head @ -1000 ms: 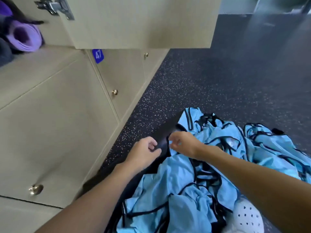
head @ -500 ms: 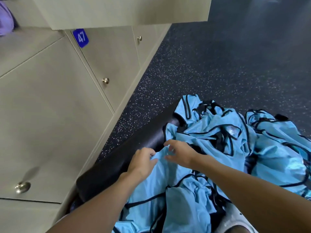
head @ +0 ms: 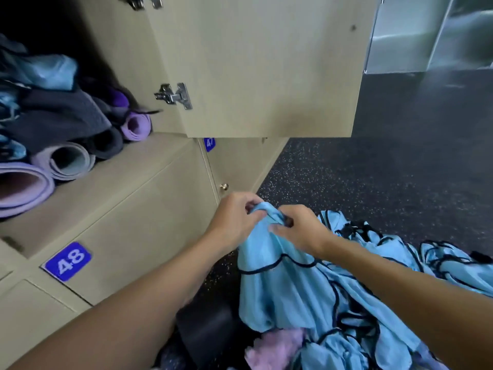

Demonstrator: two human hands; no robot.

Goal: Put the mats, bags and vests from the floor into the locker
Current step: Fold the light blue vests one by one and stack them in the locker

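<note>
A light-blue vest with black trim (head: 282, 279) hangs lifted off the floor. My left hand (head: 234, 217) and my right hand (head: 298, 228) both grip its top edge, close together. More blue vests (head: 400, 252) lie heaped on the dark speckled floor to the right. A black rolled mat (head: 205, 327) lies on the floor below my left arm, partly hidden. The open locker (head: 112, 166) at the upper left holds rolled purple mats (head: 24, 185), dark grey rolls (head: 66, 116) and blue fabric (head: 45, 70).
The open locker door (head: 261, 65) hangs above and ahead of my hands. Closed lockers numbered 48 (head: 68, 261) and 47 (head: 209, 144) stand below it. A purple fuzzy item (head: 277, 348) lies at the bottom. Dark speckled floor (head: 373, 177) stretches to the right.
Both hands have lifted a blue vest up off the pile toward the lockers. The view has tilted up, so the open locker and its contents now show.
</note>
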